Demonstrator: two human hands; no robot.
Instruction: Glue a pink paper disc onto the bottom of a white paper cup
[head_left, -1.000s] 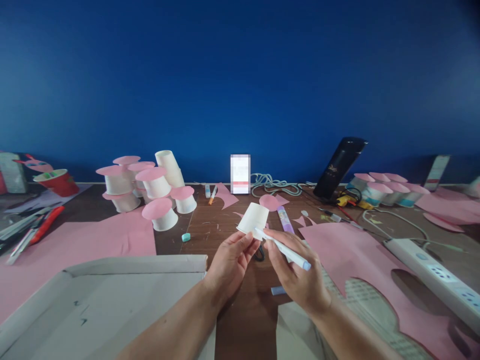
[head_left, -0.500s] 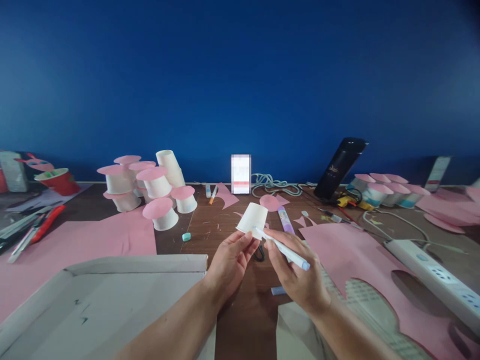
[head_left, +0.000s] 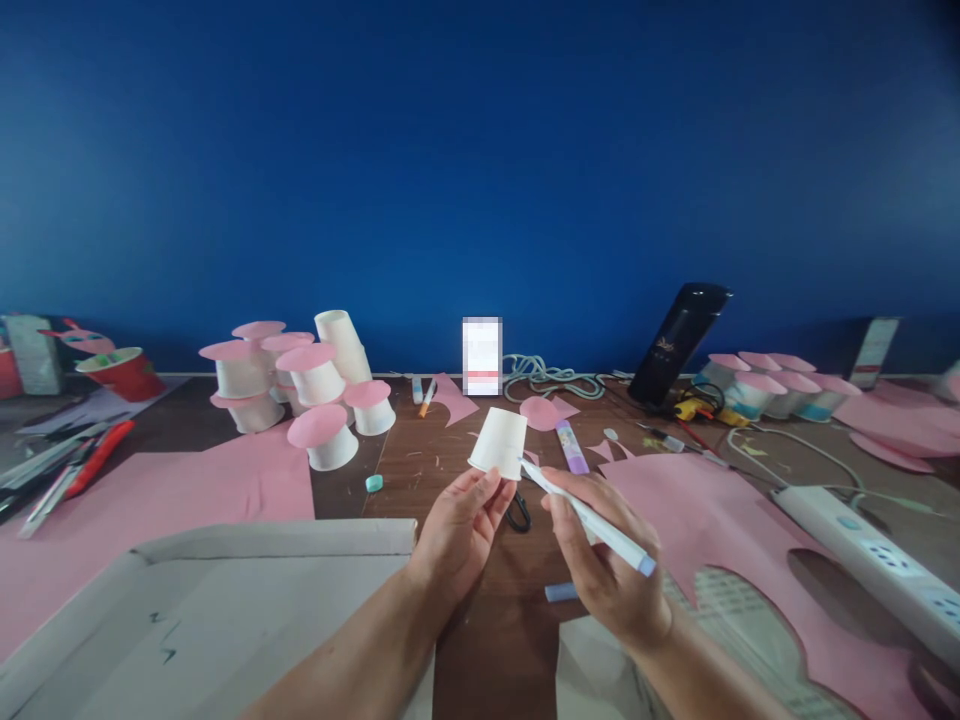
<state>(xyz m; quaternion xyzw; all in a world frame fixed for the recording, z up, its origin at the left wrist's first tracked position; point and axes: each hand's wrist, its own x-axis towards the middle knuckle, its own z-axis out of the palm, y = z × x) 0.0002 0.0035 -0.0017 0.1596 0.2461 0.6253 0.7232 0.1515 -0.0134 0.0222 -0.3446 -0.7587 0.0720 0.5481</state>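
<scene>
White cup point(head_left: 498, 440): held tilted above the table point(head_left: 487, 660), rim toward the person; its inside and far side are hidden.
Left hand point(head_left: 456, 522): thumb and fingers pinch the rim; some fingertips disappear behind the cup.
Right hand point(head_left: 621, 588): closed around a pale marker point(head_left: 615, 539), tip beside the cup's lower right edge; contact is hard to make out.
Black loop point(head_left: 519, 515): partly covered by the left fingers, identity unclear.
Phone point(head_left: 482, 357): screen pixelated, unreadable.
Cardboard tray point(head_left: 247, 610): cut off below, overlapped by the left forearm.
Power strip point(head_left: 847, 525): runs out of frame.
Pink-topped cups point(head_left: 334, 450): clustered left, rear ones half hidden.
Glue stick point(head_left: 572, 447): beyond the right hand.
</scene>
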